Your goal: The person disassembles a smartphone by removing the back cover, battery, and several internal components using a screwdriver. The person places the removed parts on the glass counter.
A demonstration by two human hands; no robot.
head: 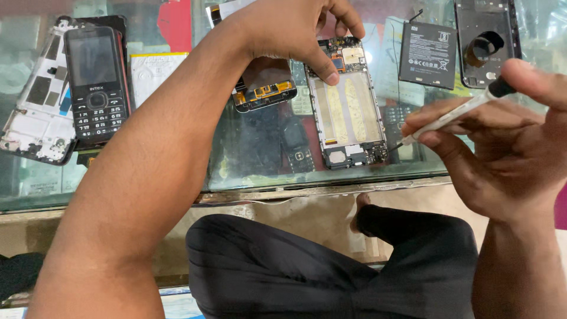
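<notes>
An opened smartphone frame (348, 106) lies face down on a glass counter (260, 177), its circuit boards and yellow adhesive strips exposed. My left hand (295, 29) reaches across and presses on the frame's top left edge with thumb and fingers. My right hand (502, 147) grips a thin white screwdriver (455, 112), whose dark tip sits at the frame's lower right corner.
A black battery (428, 54) and a black back cover (485, 41) lie at the back right. A detached screen with an orange flex strip (263, 88) lies left of the frame. A black keypad phone (96, 82) rests on a white phone frame (38, 106) at the far left.
</notes>
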